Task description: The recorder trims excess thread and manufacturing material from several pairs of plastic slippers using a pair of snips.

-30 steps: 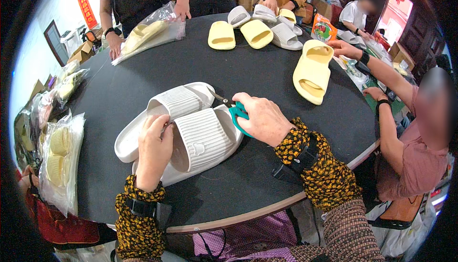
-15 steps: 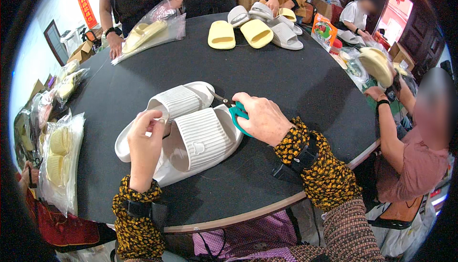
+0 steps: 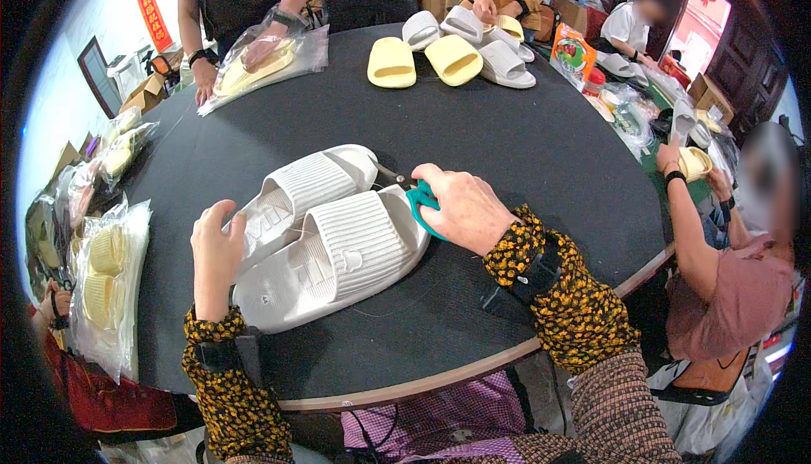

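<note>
A pair of white ribbed slides lies side by side in front of me, toes to the right. My right hand is closed round the teal handles of a pair of scissors. Their dark blades point left between the toe ends of the far slide and the near slide. At the heel of the far slide is my left hand, thumb and fingers apart, covering that heel. A small raised emblem sits on the near slide's strap.
Yellow slides and grey slides stand at the table's far side. Bagged yellow slides lie at the left edge. Across the table, a person handles another bagged slide. At right, a co-worker holds a pale yellow slide.
My left hand has moved left and away from the straps to the far slide's heel, its fingers parting from a pinch. My right hand and the scissors have hardly moved.
</note>
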Available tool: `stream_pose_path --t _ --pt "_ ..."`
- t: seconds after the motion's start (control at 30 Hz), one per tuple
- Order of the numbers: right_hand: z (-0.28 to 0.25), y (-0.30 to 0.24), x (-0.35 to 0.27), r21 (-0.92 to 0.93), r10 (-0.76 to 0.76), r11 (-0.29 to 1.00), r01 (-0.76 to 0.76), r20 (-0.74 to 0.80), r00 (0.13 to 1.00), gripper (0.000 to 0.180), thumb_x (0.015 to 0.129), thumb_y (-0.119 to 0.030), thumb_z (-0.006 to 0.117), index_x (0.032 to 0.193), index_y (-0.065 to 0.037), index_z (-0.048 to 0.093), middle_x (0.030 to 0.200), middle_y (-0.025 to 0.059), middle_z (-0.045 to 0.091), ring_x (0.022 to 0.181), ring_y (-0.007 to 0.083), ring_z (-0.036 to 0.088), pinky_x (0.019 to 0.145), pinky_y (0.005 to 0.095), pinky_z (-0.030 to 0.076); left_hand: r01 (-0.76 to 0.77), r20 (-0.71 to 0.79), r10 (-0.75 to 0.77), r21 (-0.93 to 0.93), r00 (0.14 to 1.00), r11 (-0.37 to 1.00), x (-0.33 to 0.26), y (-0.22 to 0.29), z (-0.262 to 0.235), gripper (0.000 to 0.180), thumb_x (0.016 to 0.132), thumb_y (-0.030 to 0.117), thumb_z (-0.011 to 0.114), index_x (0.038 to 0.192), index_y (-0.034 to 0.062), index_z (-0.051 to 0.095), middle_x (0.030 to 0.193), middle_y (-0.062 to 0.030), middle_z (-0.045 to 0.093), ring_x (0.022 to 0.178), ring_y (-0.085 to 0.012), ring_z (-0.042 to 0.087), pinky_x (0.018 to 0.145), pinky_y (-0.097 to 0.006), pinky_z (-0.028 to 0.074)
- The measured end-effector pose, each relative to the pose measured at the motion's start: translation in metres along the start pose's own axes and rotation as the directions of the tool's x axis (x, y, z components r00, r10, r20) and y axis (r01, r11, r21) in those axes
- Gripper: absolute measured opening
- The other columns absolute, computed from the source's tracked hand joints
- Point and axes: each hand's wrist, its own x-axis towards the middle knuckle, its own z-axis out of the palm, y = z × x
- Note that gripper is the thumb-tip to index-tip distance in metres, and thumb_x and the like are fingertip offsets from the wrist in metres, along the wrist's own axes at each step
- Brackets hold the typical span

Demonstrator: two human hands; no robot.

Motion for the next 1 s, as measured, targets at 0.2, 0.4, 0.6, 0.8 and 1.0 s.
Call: stream_pose_path --t 0.2,0.4,0.6,0.8,1.0 --pt "0.002 0.007 0.001 -0.019 0.004 1.0 -0.005 -0.029 1.0 0.03 0.081 -0.019 0.057 0.106 -0.002 0.052 0.083 0.0246 0.064 0.081 0.04 0.063 0.073 0.0485 0.05 0.085 0.166 -0.085 0.011 0.982 0.996 -0.001 0.002 0.001 0.025 0.085 0.019 0.059 0.097 -0.0025 0.065 0.095 -0.018 0.065 0.094 -0.0326 0.06 0.084 -0.039 0.046" --pt "-0.004 0.007 0.003 -0.068 0.032 0.997 -0.036 -0.058 0.998 0.033 0.08 -0.016 0.059 0.11 -0.003 0.053 0.087 0.024 0.064 0.084 0.0396 0.063 0.075 0.0464 0.05 0.07 0.168 -0.063 -0.038 0.984 0.997 0.0 0.001 -0.006 0.024 0.084 0.018 0.059 0.097 -0.0022 0.064 0.088 -0.0173 0.065 0.082 -0.0299 0.061 0.077 -0.038 0.048" --pt "-0.017 0.019 0.009 -0.039 0.114 0.992 -0.122 -0.158 0.981 0.031 0.081 -0.02 0.06 0.107 -0.004 0.054 0.086 0.0238 0.064 0.083 0.0402 0.063 0.074 0.0484 0.05 0.018 0.259 0.007 -0.093 0.966 0.996 -0.005 0.024 -0.004 0.024 0.083 0.019 0.06 0.094 -0.0015 0.066 0.08 -0.016 0.065 0.073 -0.0255 0.062 0.069 -0.034 0.049" --pt "-0.03 0.01 0.007 0.083 0.048 0.996 -0.023 -0.315 0.948 0.033 0.079 -0.019 0.061 0.11 -0.007 0.055 0.083 0.0226 0.065 0.08 0.0405 0.062 0.072 0.0491 0.049 0.117 0.458 0.022 -0.273 0.889 0.955 -0.014 0.053 -0.01 0.023 0.083 0.016 0.061 0.093 -0.004 0.067 0.072 -0.0146 0.065 0.065 -0.0178 0.061 0.062 -0.03 0.047" --pt "-0.039 -0.027 -0.008 0.204 -0.056 0.973 0.103 -0.227 0.972 0.032 0.078 -0.01 0.064 0.109 -0.005 0.054 0.083 0.0188 0.062 0.077 0.0349 0.064 0.066 0.0385 0.05 0.173 0.661 0.143 -0.39 0.737 0.905 -0.022 0.072 -0.007 0.023 0.085 0.016 0.063 0.098 -0.0038 0.066 0.08 -0.0123 0.065 0.069 -0.0138 0.061 0.063 -0.026 0.049"
